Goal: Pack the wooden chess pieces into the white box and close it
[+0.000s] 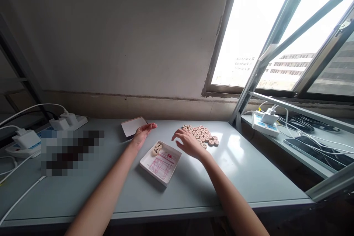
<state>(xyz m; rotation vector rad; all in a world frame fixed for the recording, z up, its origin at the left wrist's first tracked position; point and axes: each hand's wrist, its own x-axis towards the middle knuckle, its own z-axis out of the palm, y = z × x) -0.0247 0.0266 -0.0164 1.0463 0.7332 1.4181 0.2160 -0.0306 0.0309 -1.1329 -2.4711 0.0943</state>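
A shallow white box (166,180) sits on the desk between my forearms, with pink and red marker drawing on its inside bottom. Two round wooden xiangqi pieces (156,152) lie in its far left corner. My left hand (141,135) is over the box's far left side, fingers stretched out, nothing visible in them. Beside the box's right side, my right hand (188,142) hovers open with curved, spread fingers, close to a cluster of xiangqi pieces (204,132) lying flat on the desk. It partly hides the cluster's near left edge.
The box's lid (133,127), white inside, lies behind my left hand. Power strips with white chargers (27,138) and cables stand on the left; another power strip (264,123) and a dark tablet-like device (312,151) are past the metal frame on the right. A pixelated patch covers something at left.
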